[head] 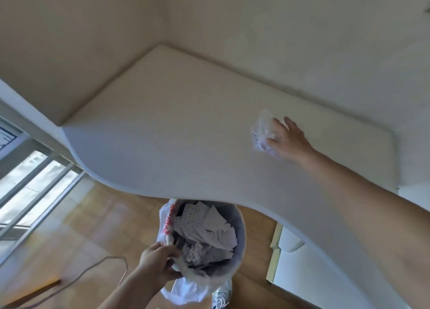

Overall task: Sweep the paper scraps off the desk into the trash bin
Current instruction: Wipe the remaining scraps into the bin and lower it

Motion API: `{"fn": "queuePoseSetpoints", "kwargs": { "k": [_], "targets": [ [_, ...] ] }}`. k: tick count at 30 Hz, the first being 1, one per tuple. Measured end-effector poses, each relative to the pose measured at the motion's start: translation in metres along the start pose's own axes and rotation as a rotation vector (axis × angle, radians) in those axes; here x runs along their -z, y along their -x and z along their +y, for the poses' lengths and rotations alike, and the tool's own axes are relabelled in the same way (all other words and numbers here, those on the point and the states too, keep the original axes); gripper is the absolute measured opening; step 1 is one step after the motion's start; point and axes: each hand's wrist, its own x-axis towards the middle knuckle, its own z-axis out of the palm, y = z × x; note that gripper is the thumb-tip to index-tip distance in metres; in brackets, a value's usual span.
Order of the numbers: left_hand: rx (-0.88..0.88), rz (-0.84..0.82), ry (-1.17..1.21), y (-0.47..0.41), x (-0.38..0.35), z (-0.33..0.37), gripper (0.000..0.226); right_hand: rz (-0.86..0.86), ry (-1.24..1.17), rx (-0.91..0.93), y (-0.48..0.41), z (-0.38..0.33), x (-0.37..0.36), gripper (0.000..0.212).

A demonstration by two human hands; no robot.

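A white desk [186, 134] with a curved front edge fills the middle of the view. On its right part lies a small heap of paper scraps [261, 131], blurred. My right hand [288, 141] rests flat against the heap's right side, fingers spread and touching it. Below the desk's front edge stands a grey trash bin [240, 229] lined with a white plastic bag and holding several paper scraps [207, 229]. My left hand [159, 262] grips the bin's near rim and bag.
The desk sits in a corner between two cream walls. A window with white bars [35, 183] is at the left. A cable [102, 264] lies on the wooden floor. A white cabinet [290, 269] stands under the desk's right side. A shoe [221, 296] shows beside the bin.
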Motion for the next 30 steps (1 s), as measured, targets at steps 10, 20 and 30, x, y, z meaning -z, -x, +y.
{"fn": "queuePoseSetpoints", "kwargs": {
  "k": [10, 20, 30],
  "targets": [
    [0.053, -0.049, 0.050, -0.028, -0.042, -0.004, 0.024, -0.154, 0.167, 0.046, -0.042, 0.022, -0.016, 0.063],
    [0.037, -0.076, 0.214, -0.025, -0.072, -0.019, 0.026, -0.141, 0.152, 0.125, 0.018, 0.008, -0.053, 0.057],
    [0.056, -0.103, 0.219, -0.011, -0.064, -0.029, 0.025, 0.045, 0.115, 0.477, 0.117, -0.027, -0.119, 0.044]
  ]
}}
